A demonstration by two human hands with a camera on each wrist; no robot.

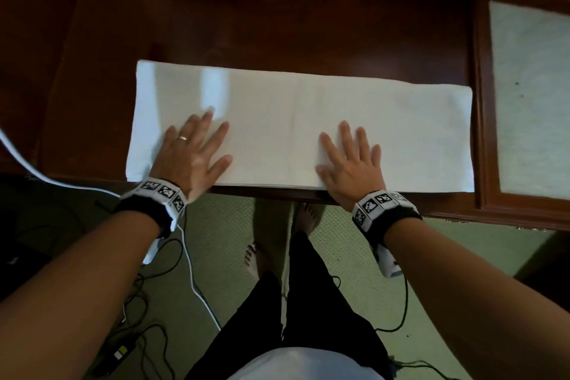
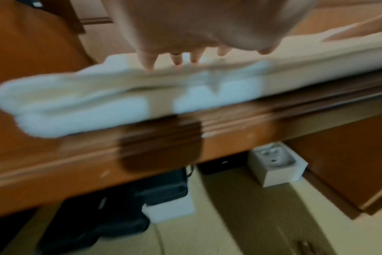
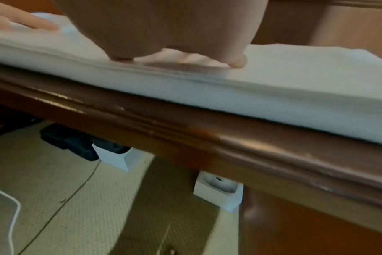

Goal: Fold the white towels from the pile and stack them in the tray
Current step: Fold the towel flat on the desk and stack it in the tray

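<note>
- the person's bare feet stand on a pale green carpet, with black and white cables trailing across it at the left.
- under the table, the wrist views show two white boxes on the carpet and dark items behind them, too blurred to name.
- both forearms reach forward, each with a black wristband carrying black-and-white square markers.
- the moulded front edge of a dark wooden table runs across just past the wrists.
- a white towel, folded into a long flat strip of several layers, lies along the table's near edge; its left end hangs slightly over the edge.
- the left hand, with a ring on one finger, lies flat on the left part of the towel, fingers straight and spread, gripping nothing.
- the right hand lies flat on the towel right of its middle, fingers straight and spread, palm down, gripping nothing.
- a faint crease runs across the towel between the two hands.
- at the far right, just beside the towel's right end, sits a wooden tray with a white towel lying flat inside it.
</note>
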